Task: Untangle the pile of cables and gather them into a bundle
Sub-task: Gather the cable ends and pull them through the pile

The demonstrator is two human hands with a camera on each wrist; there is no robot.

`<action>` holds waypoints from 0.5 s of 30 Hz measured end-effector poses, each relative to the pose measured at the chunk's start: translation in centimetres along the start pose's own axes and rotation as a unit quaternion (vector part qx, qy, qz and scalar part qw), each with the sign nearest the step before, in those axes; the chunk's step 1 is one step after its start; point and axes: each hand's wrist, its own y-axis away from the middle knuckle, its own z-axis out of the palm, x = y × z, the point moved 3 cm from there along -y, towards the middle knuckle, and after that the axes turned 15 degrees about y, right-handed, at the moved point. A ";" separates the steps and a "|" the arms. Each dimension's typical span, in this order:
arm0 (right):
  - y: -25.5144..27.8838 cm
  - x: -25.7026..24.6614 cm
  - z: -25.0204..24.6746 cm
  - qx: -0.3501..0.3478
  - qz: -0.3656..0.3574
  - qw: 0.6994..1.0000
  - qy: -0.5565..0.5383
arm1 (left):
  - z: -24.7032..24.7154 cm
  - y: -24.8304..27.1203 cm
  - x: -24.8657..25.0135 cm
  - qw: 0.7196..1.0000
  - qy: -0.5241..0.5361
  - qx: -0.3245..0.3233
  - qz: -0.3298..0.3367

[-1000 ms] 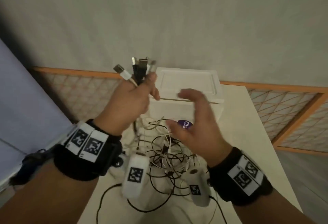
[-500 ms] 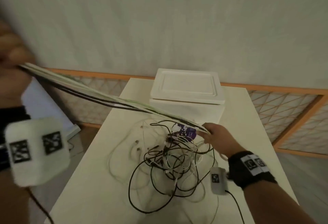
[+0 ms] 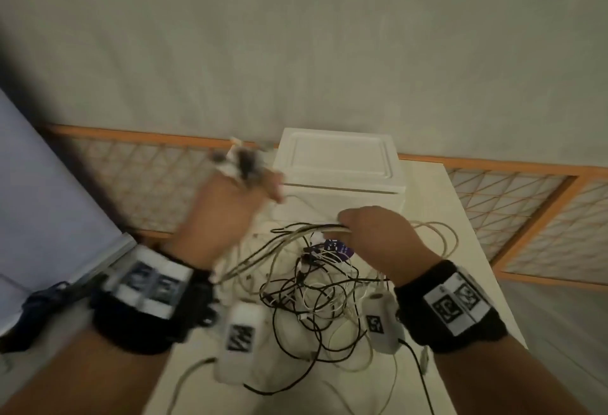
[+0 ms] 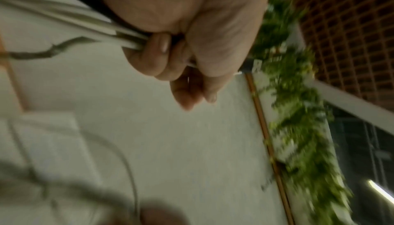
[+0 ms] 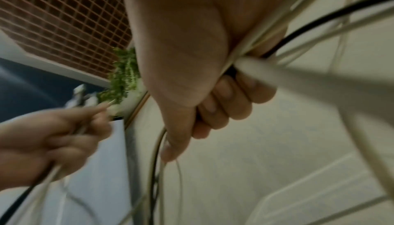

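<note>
A tangle of black and white cables (image 3: 316,293) lies on the white table (image 3: 460,217). My left hand (image 3: 230,210) is raised over the table's left side and grips a bunch of cables just below their plug ends (image 3: 241,161), which stick up above the fist. The left wrist view shows my fingers (image 4: 157,50) curled round white and black cords (image 4: 85,24). To the right, my right hand (image 3: 375,237) grips the same strands (image 3: 316,228) lower down, above the pile. In the right wrist view white and black cords (image 5: 264,43) run through that fist (image 5: 224,100).
A white lidded box (image 3: 340,171) stands at the back of the table, just behind both hands. A purple tag (image 3: 339,248) lies in the pile. An orange lattice rail (image 3: 526,210) runs behind and to the right. A blue surface (image 3: 42,191) borders the left.
My left hand, which had pulled the cables out taut far to the left, has come back in over the table. The strands between both hands now hang slack in loops.
</note>
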 end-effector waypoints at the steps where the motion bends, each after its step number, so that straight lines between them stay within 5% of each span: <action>1: 0.1 -1.1 -0.4 0.033 -0.028 0.999 0.007 | 2.7 1.2 0.4 0.994 -0.001 -0.107 -0.017; 3: 0.7 -2.0 -1.0 0.155 -0.103 0.983 0.007 | 7.6 3.6 0.1 0.962 -0.025 -0.273 -0.003; 4: 1.1 -1.9 -1.1 0.187 -0.127 0.974 0.005 | 7.8 3.3 -1.4 0.953 -0.028 -0.301 -0.009; 8: 2.1 -0.7 -1.4 0.116 -0.090 0.989 -0.026 | 7.4 2.4 -2.4 0.933 -0.102 -0.346 -0.003; 15: 4.3 5.7 0.1 0.094 0.070 0.962 -0.247 | 1.9 0.2 4.1 0.987 -0.053 -0.128 0.078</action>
